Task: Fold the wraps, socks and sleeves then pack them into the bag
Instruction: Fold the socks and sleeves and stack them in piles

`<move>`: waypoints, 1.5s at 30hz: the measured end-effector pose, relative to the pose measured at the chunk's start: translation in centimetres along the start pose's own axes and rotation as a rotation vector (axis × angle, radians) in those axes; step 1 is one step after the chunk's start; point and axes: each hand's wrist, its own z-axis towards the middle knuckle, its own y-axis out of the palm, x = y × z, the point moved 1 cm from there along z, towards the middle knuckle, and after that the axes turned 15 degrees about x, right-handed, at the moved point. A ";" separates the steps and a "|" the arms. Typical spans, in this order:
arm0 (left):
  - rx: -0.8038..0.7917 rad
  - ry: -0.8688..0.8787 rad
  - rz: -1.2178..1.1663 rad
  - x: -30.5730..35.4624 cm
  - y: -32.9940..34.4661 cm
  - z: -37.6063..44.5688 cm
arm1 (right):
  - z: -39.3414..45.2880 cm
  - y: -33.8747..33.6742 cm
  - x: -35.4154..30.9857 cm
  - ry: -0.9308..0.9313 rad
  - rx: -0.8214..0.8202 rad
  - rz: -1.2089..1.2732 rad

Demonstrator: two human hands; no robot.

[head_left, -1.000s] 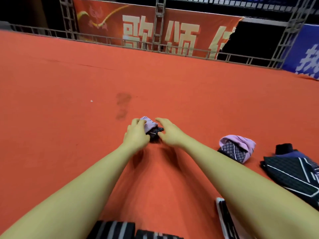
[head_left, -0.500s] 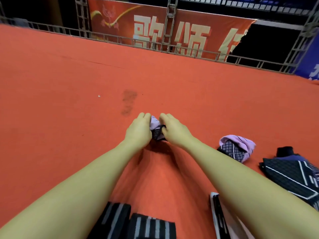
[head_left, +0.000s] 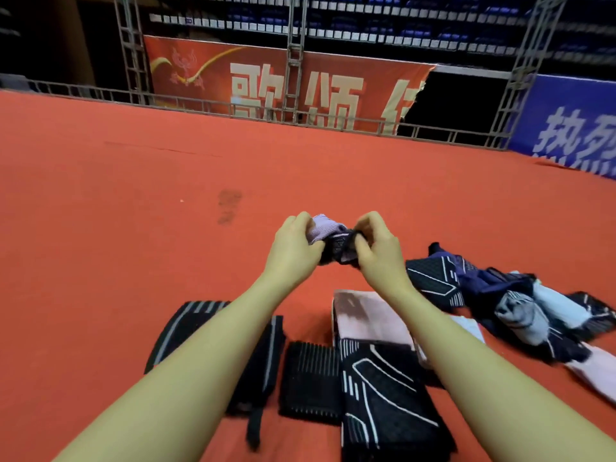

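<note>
Lilac-black sock point(head_left: 328, 240), one, now lifted off carpet point(head_left: 100, 228), pinched by left hand point(head_left: 293, 250) and right hand point(head_left: 378, 250); three folded wraps point(head_left: 308, 378) below.

Both forearms are bare to the frame edge, left hand point(head_left: 293, 248) and right hand point(head_left: 378, 250) ungloved.

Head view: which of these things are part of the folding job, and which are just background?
Job items:
- lilac and black sock, gripped by left hand and right hand
- striped black wrap
- ribbed black wrap
- patterned black sleeve
- pink sleeve
- unfolded pile

Background:
- red banner
- blue banner
- metal truss
- red carpet
</note>
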 end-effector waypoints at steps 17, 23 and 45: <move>-0.071 -0.419 -0.627 8.9 1.5 -10.5 | -6.5 -15.5 1.7 0.721 0.441 0.461; -0.113 -0.412 -0.625 9.1 0.8 -9.8 | -6.2 -17.1 2.5 0.682 0.403 0.314; -0.073 -0.042 -0.311 9.2 0.7 -10.4 | -7.7 -15.2 -1.7 0.399 -0.108 0.238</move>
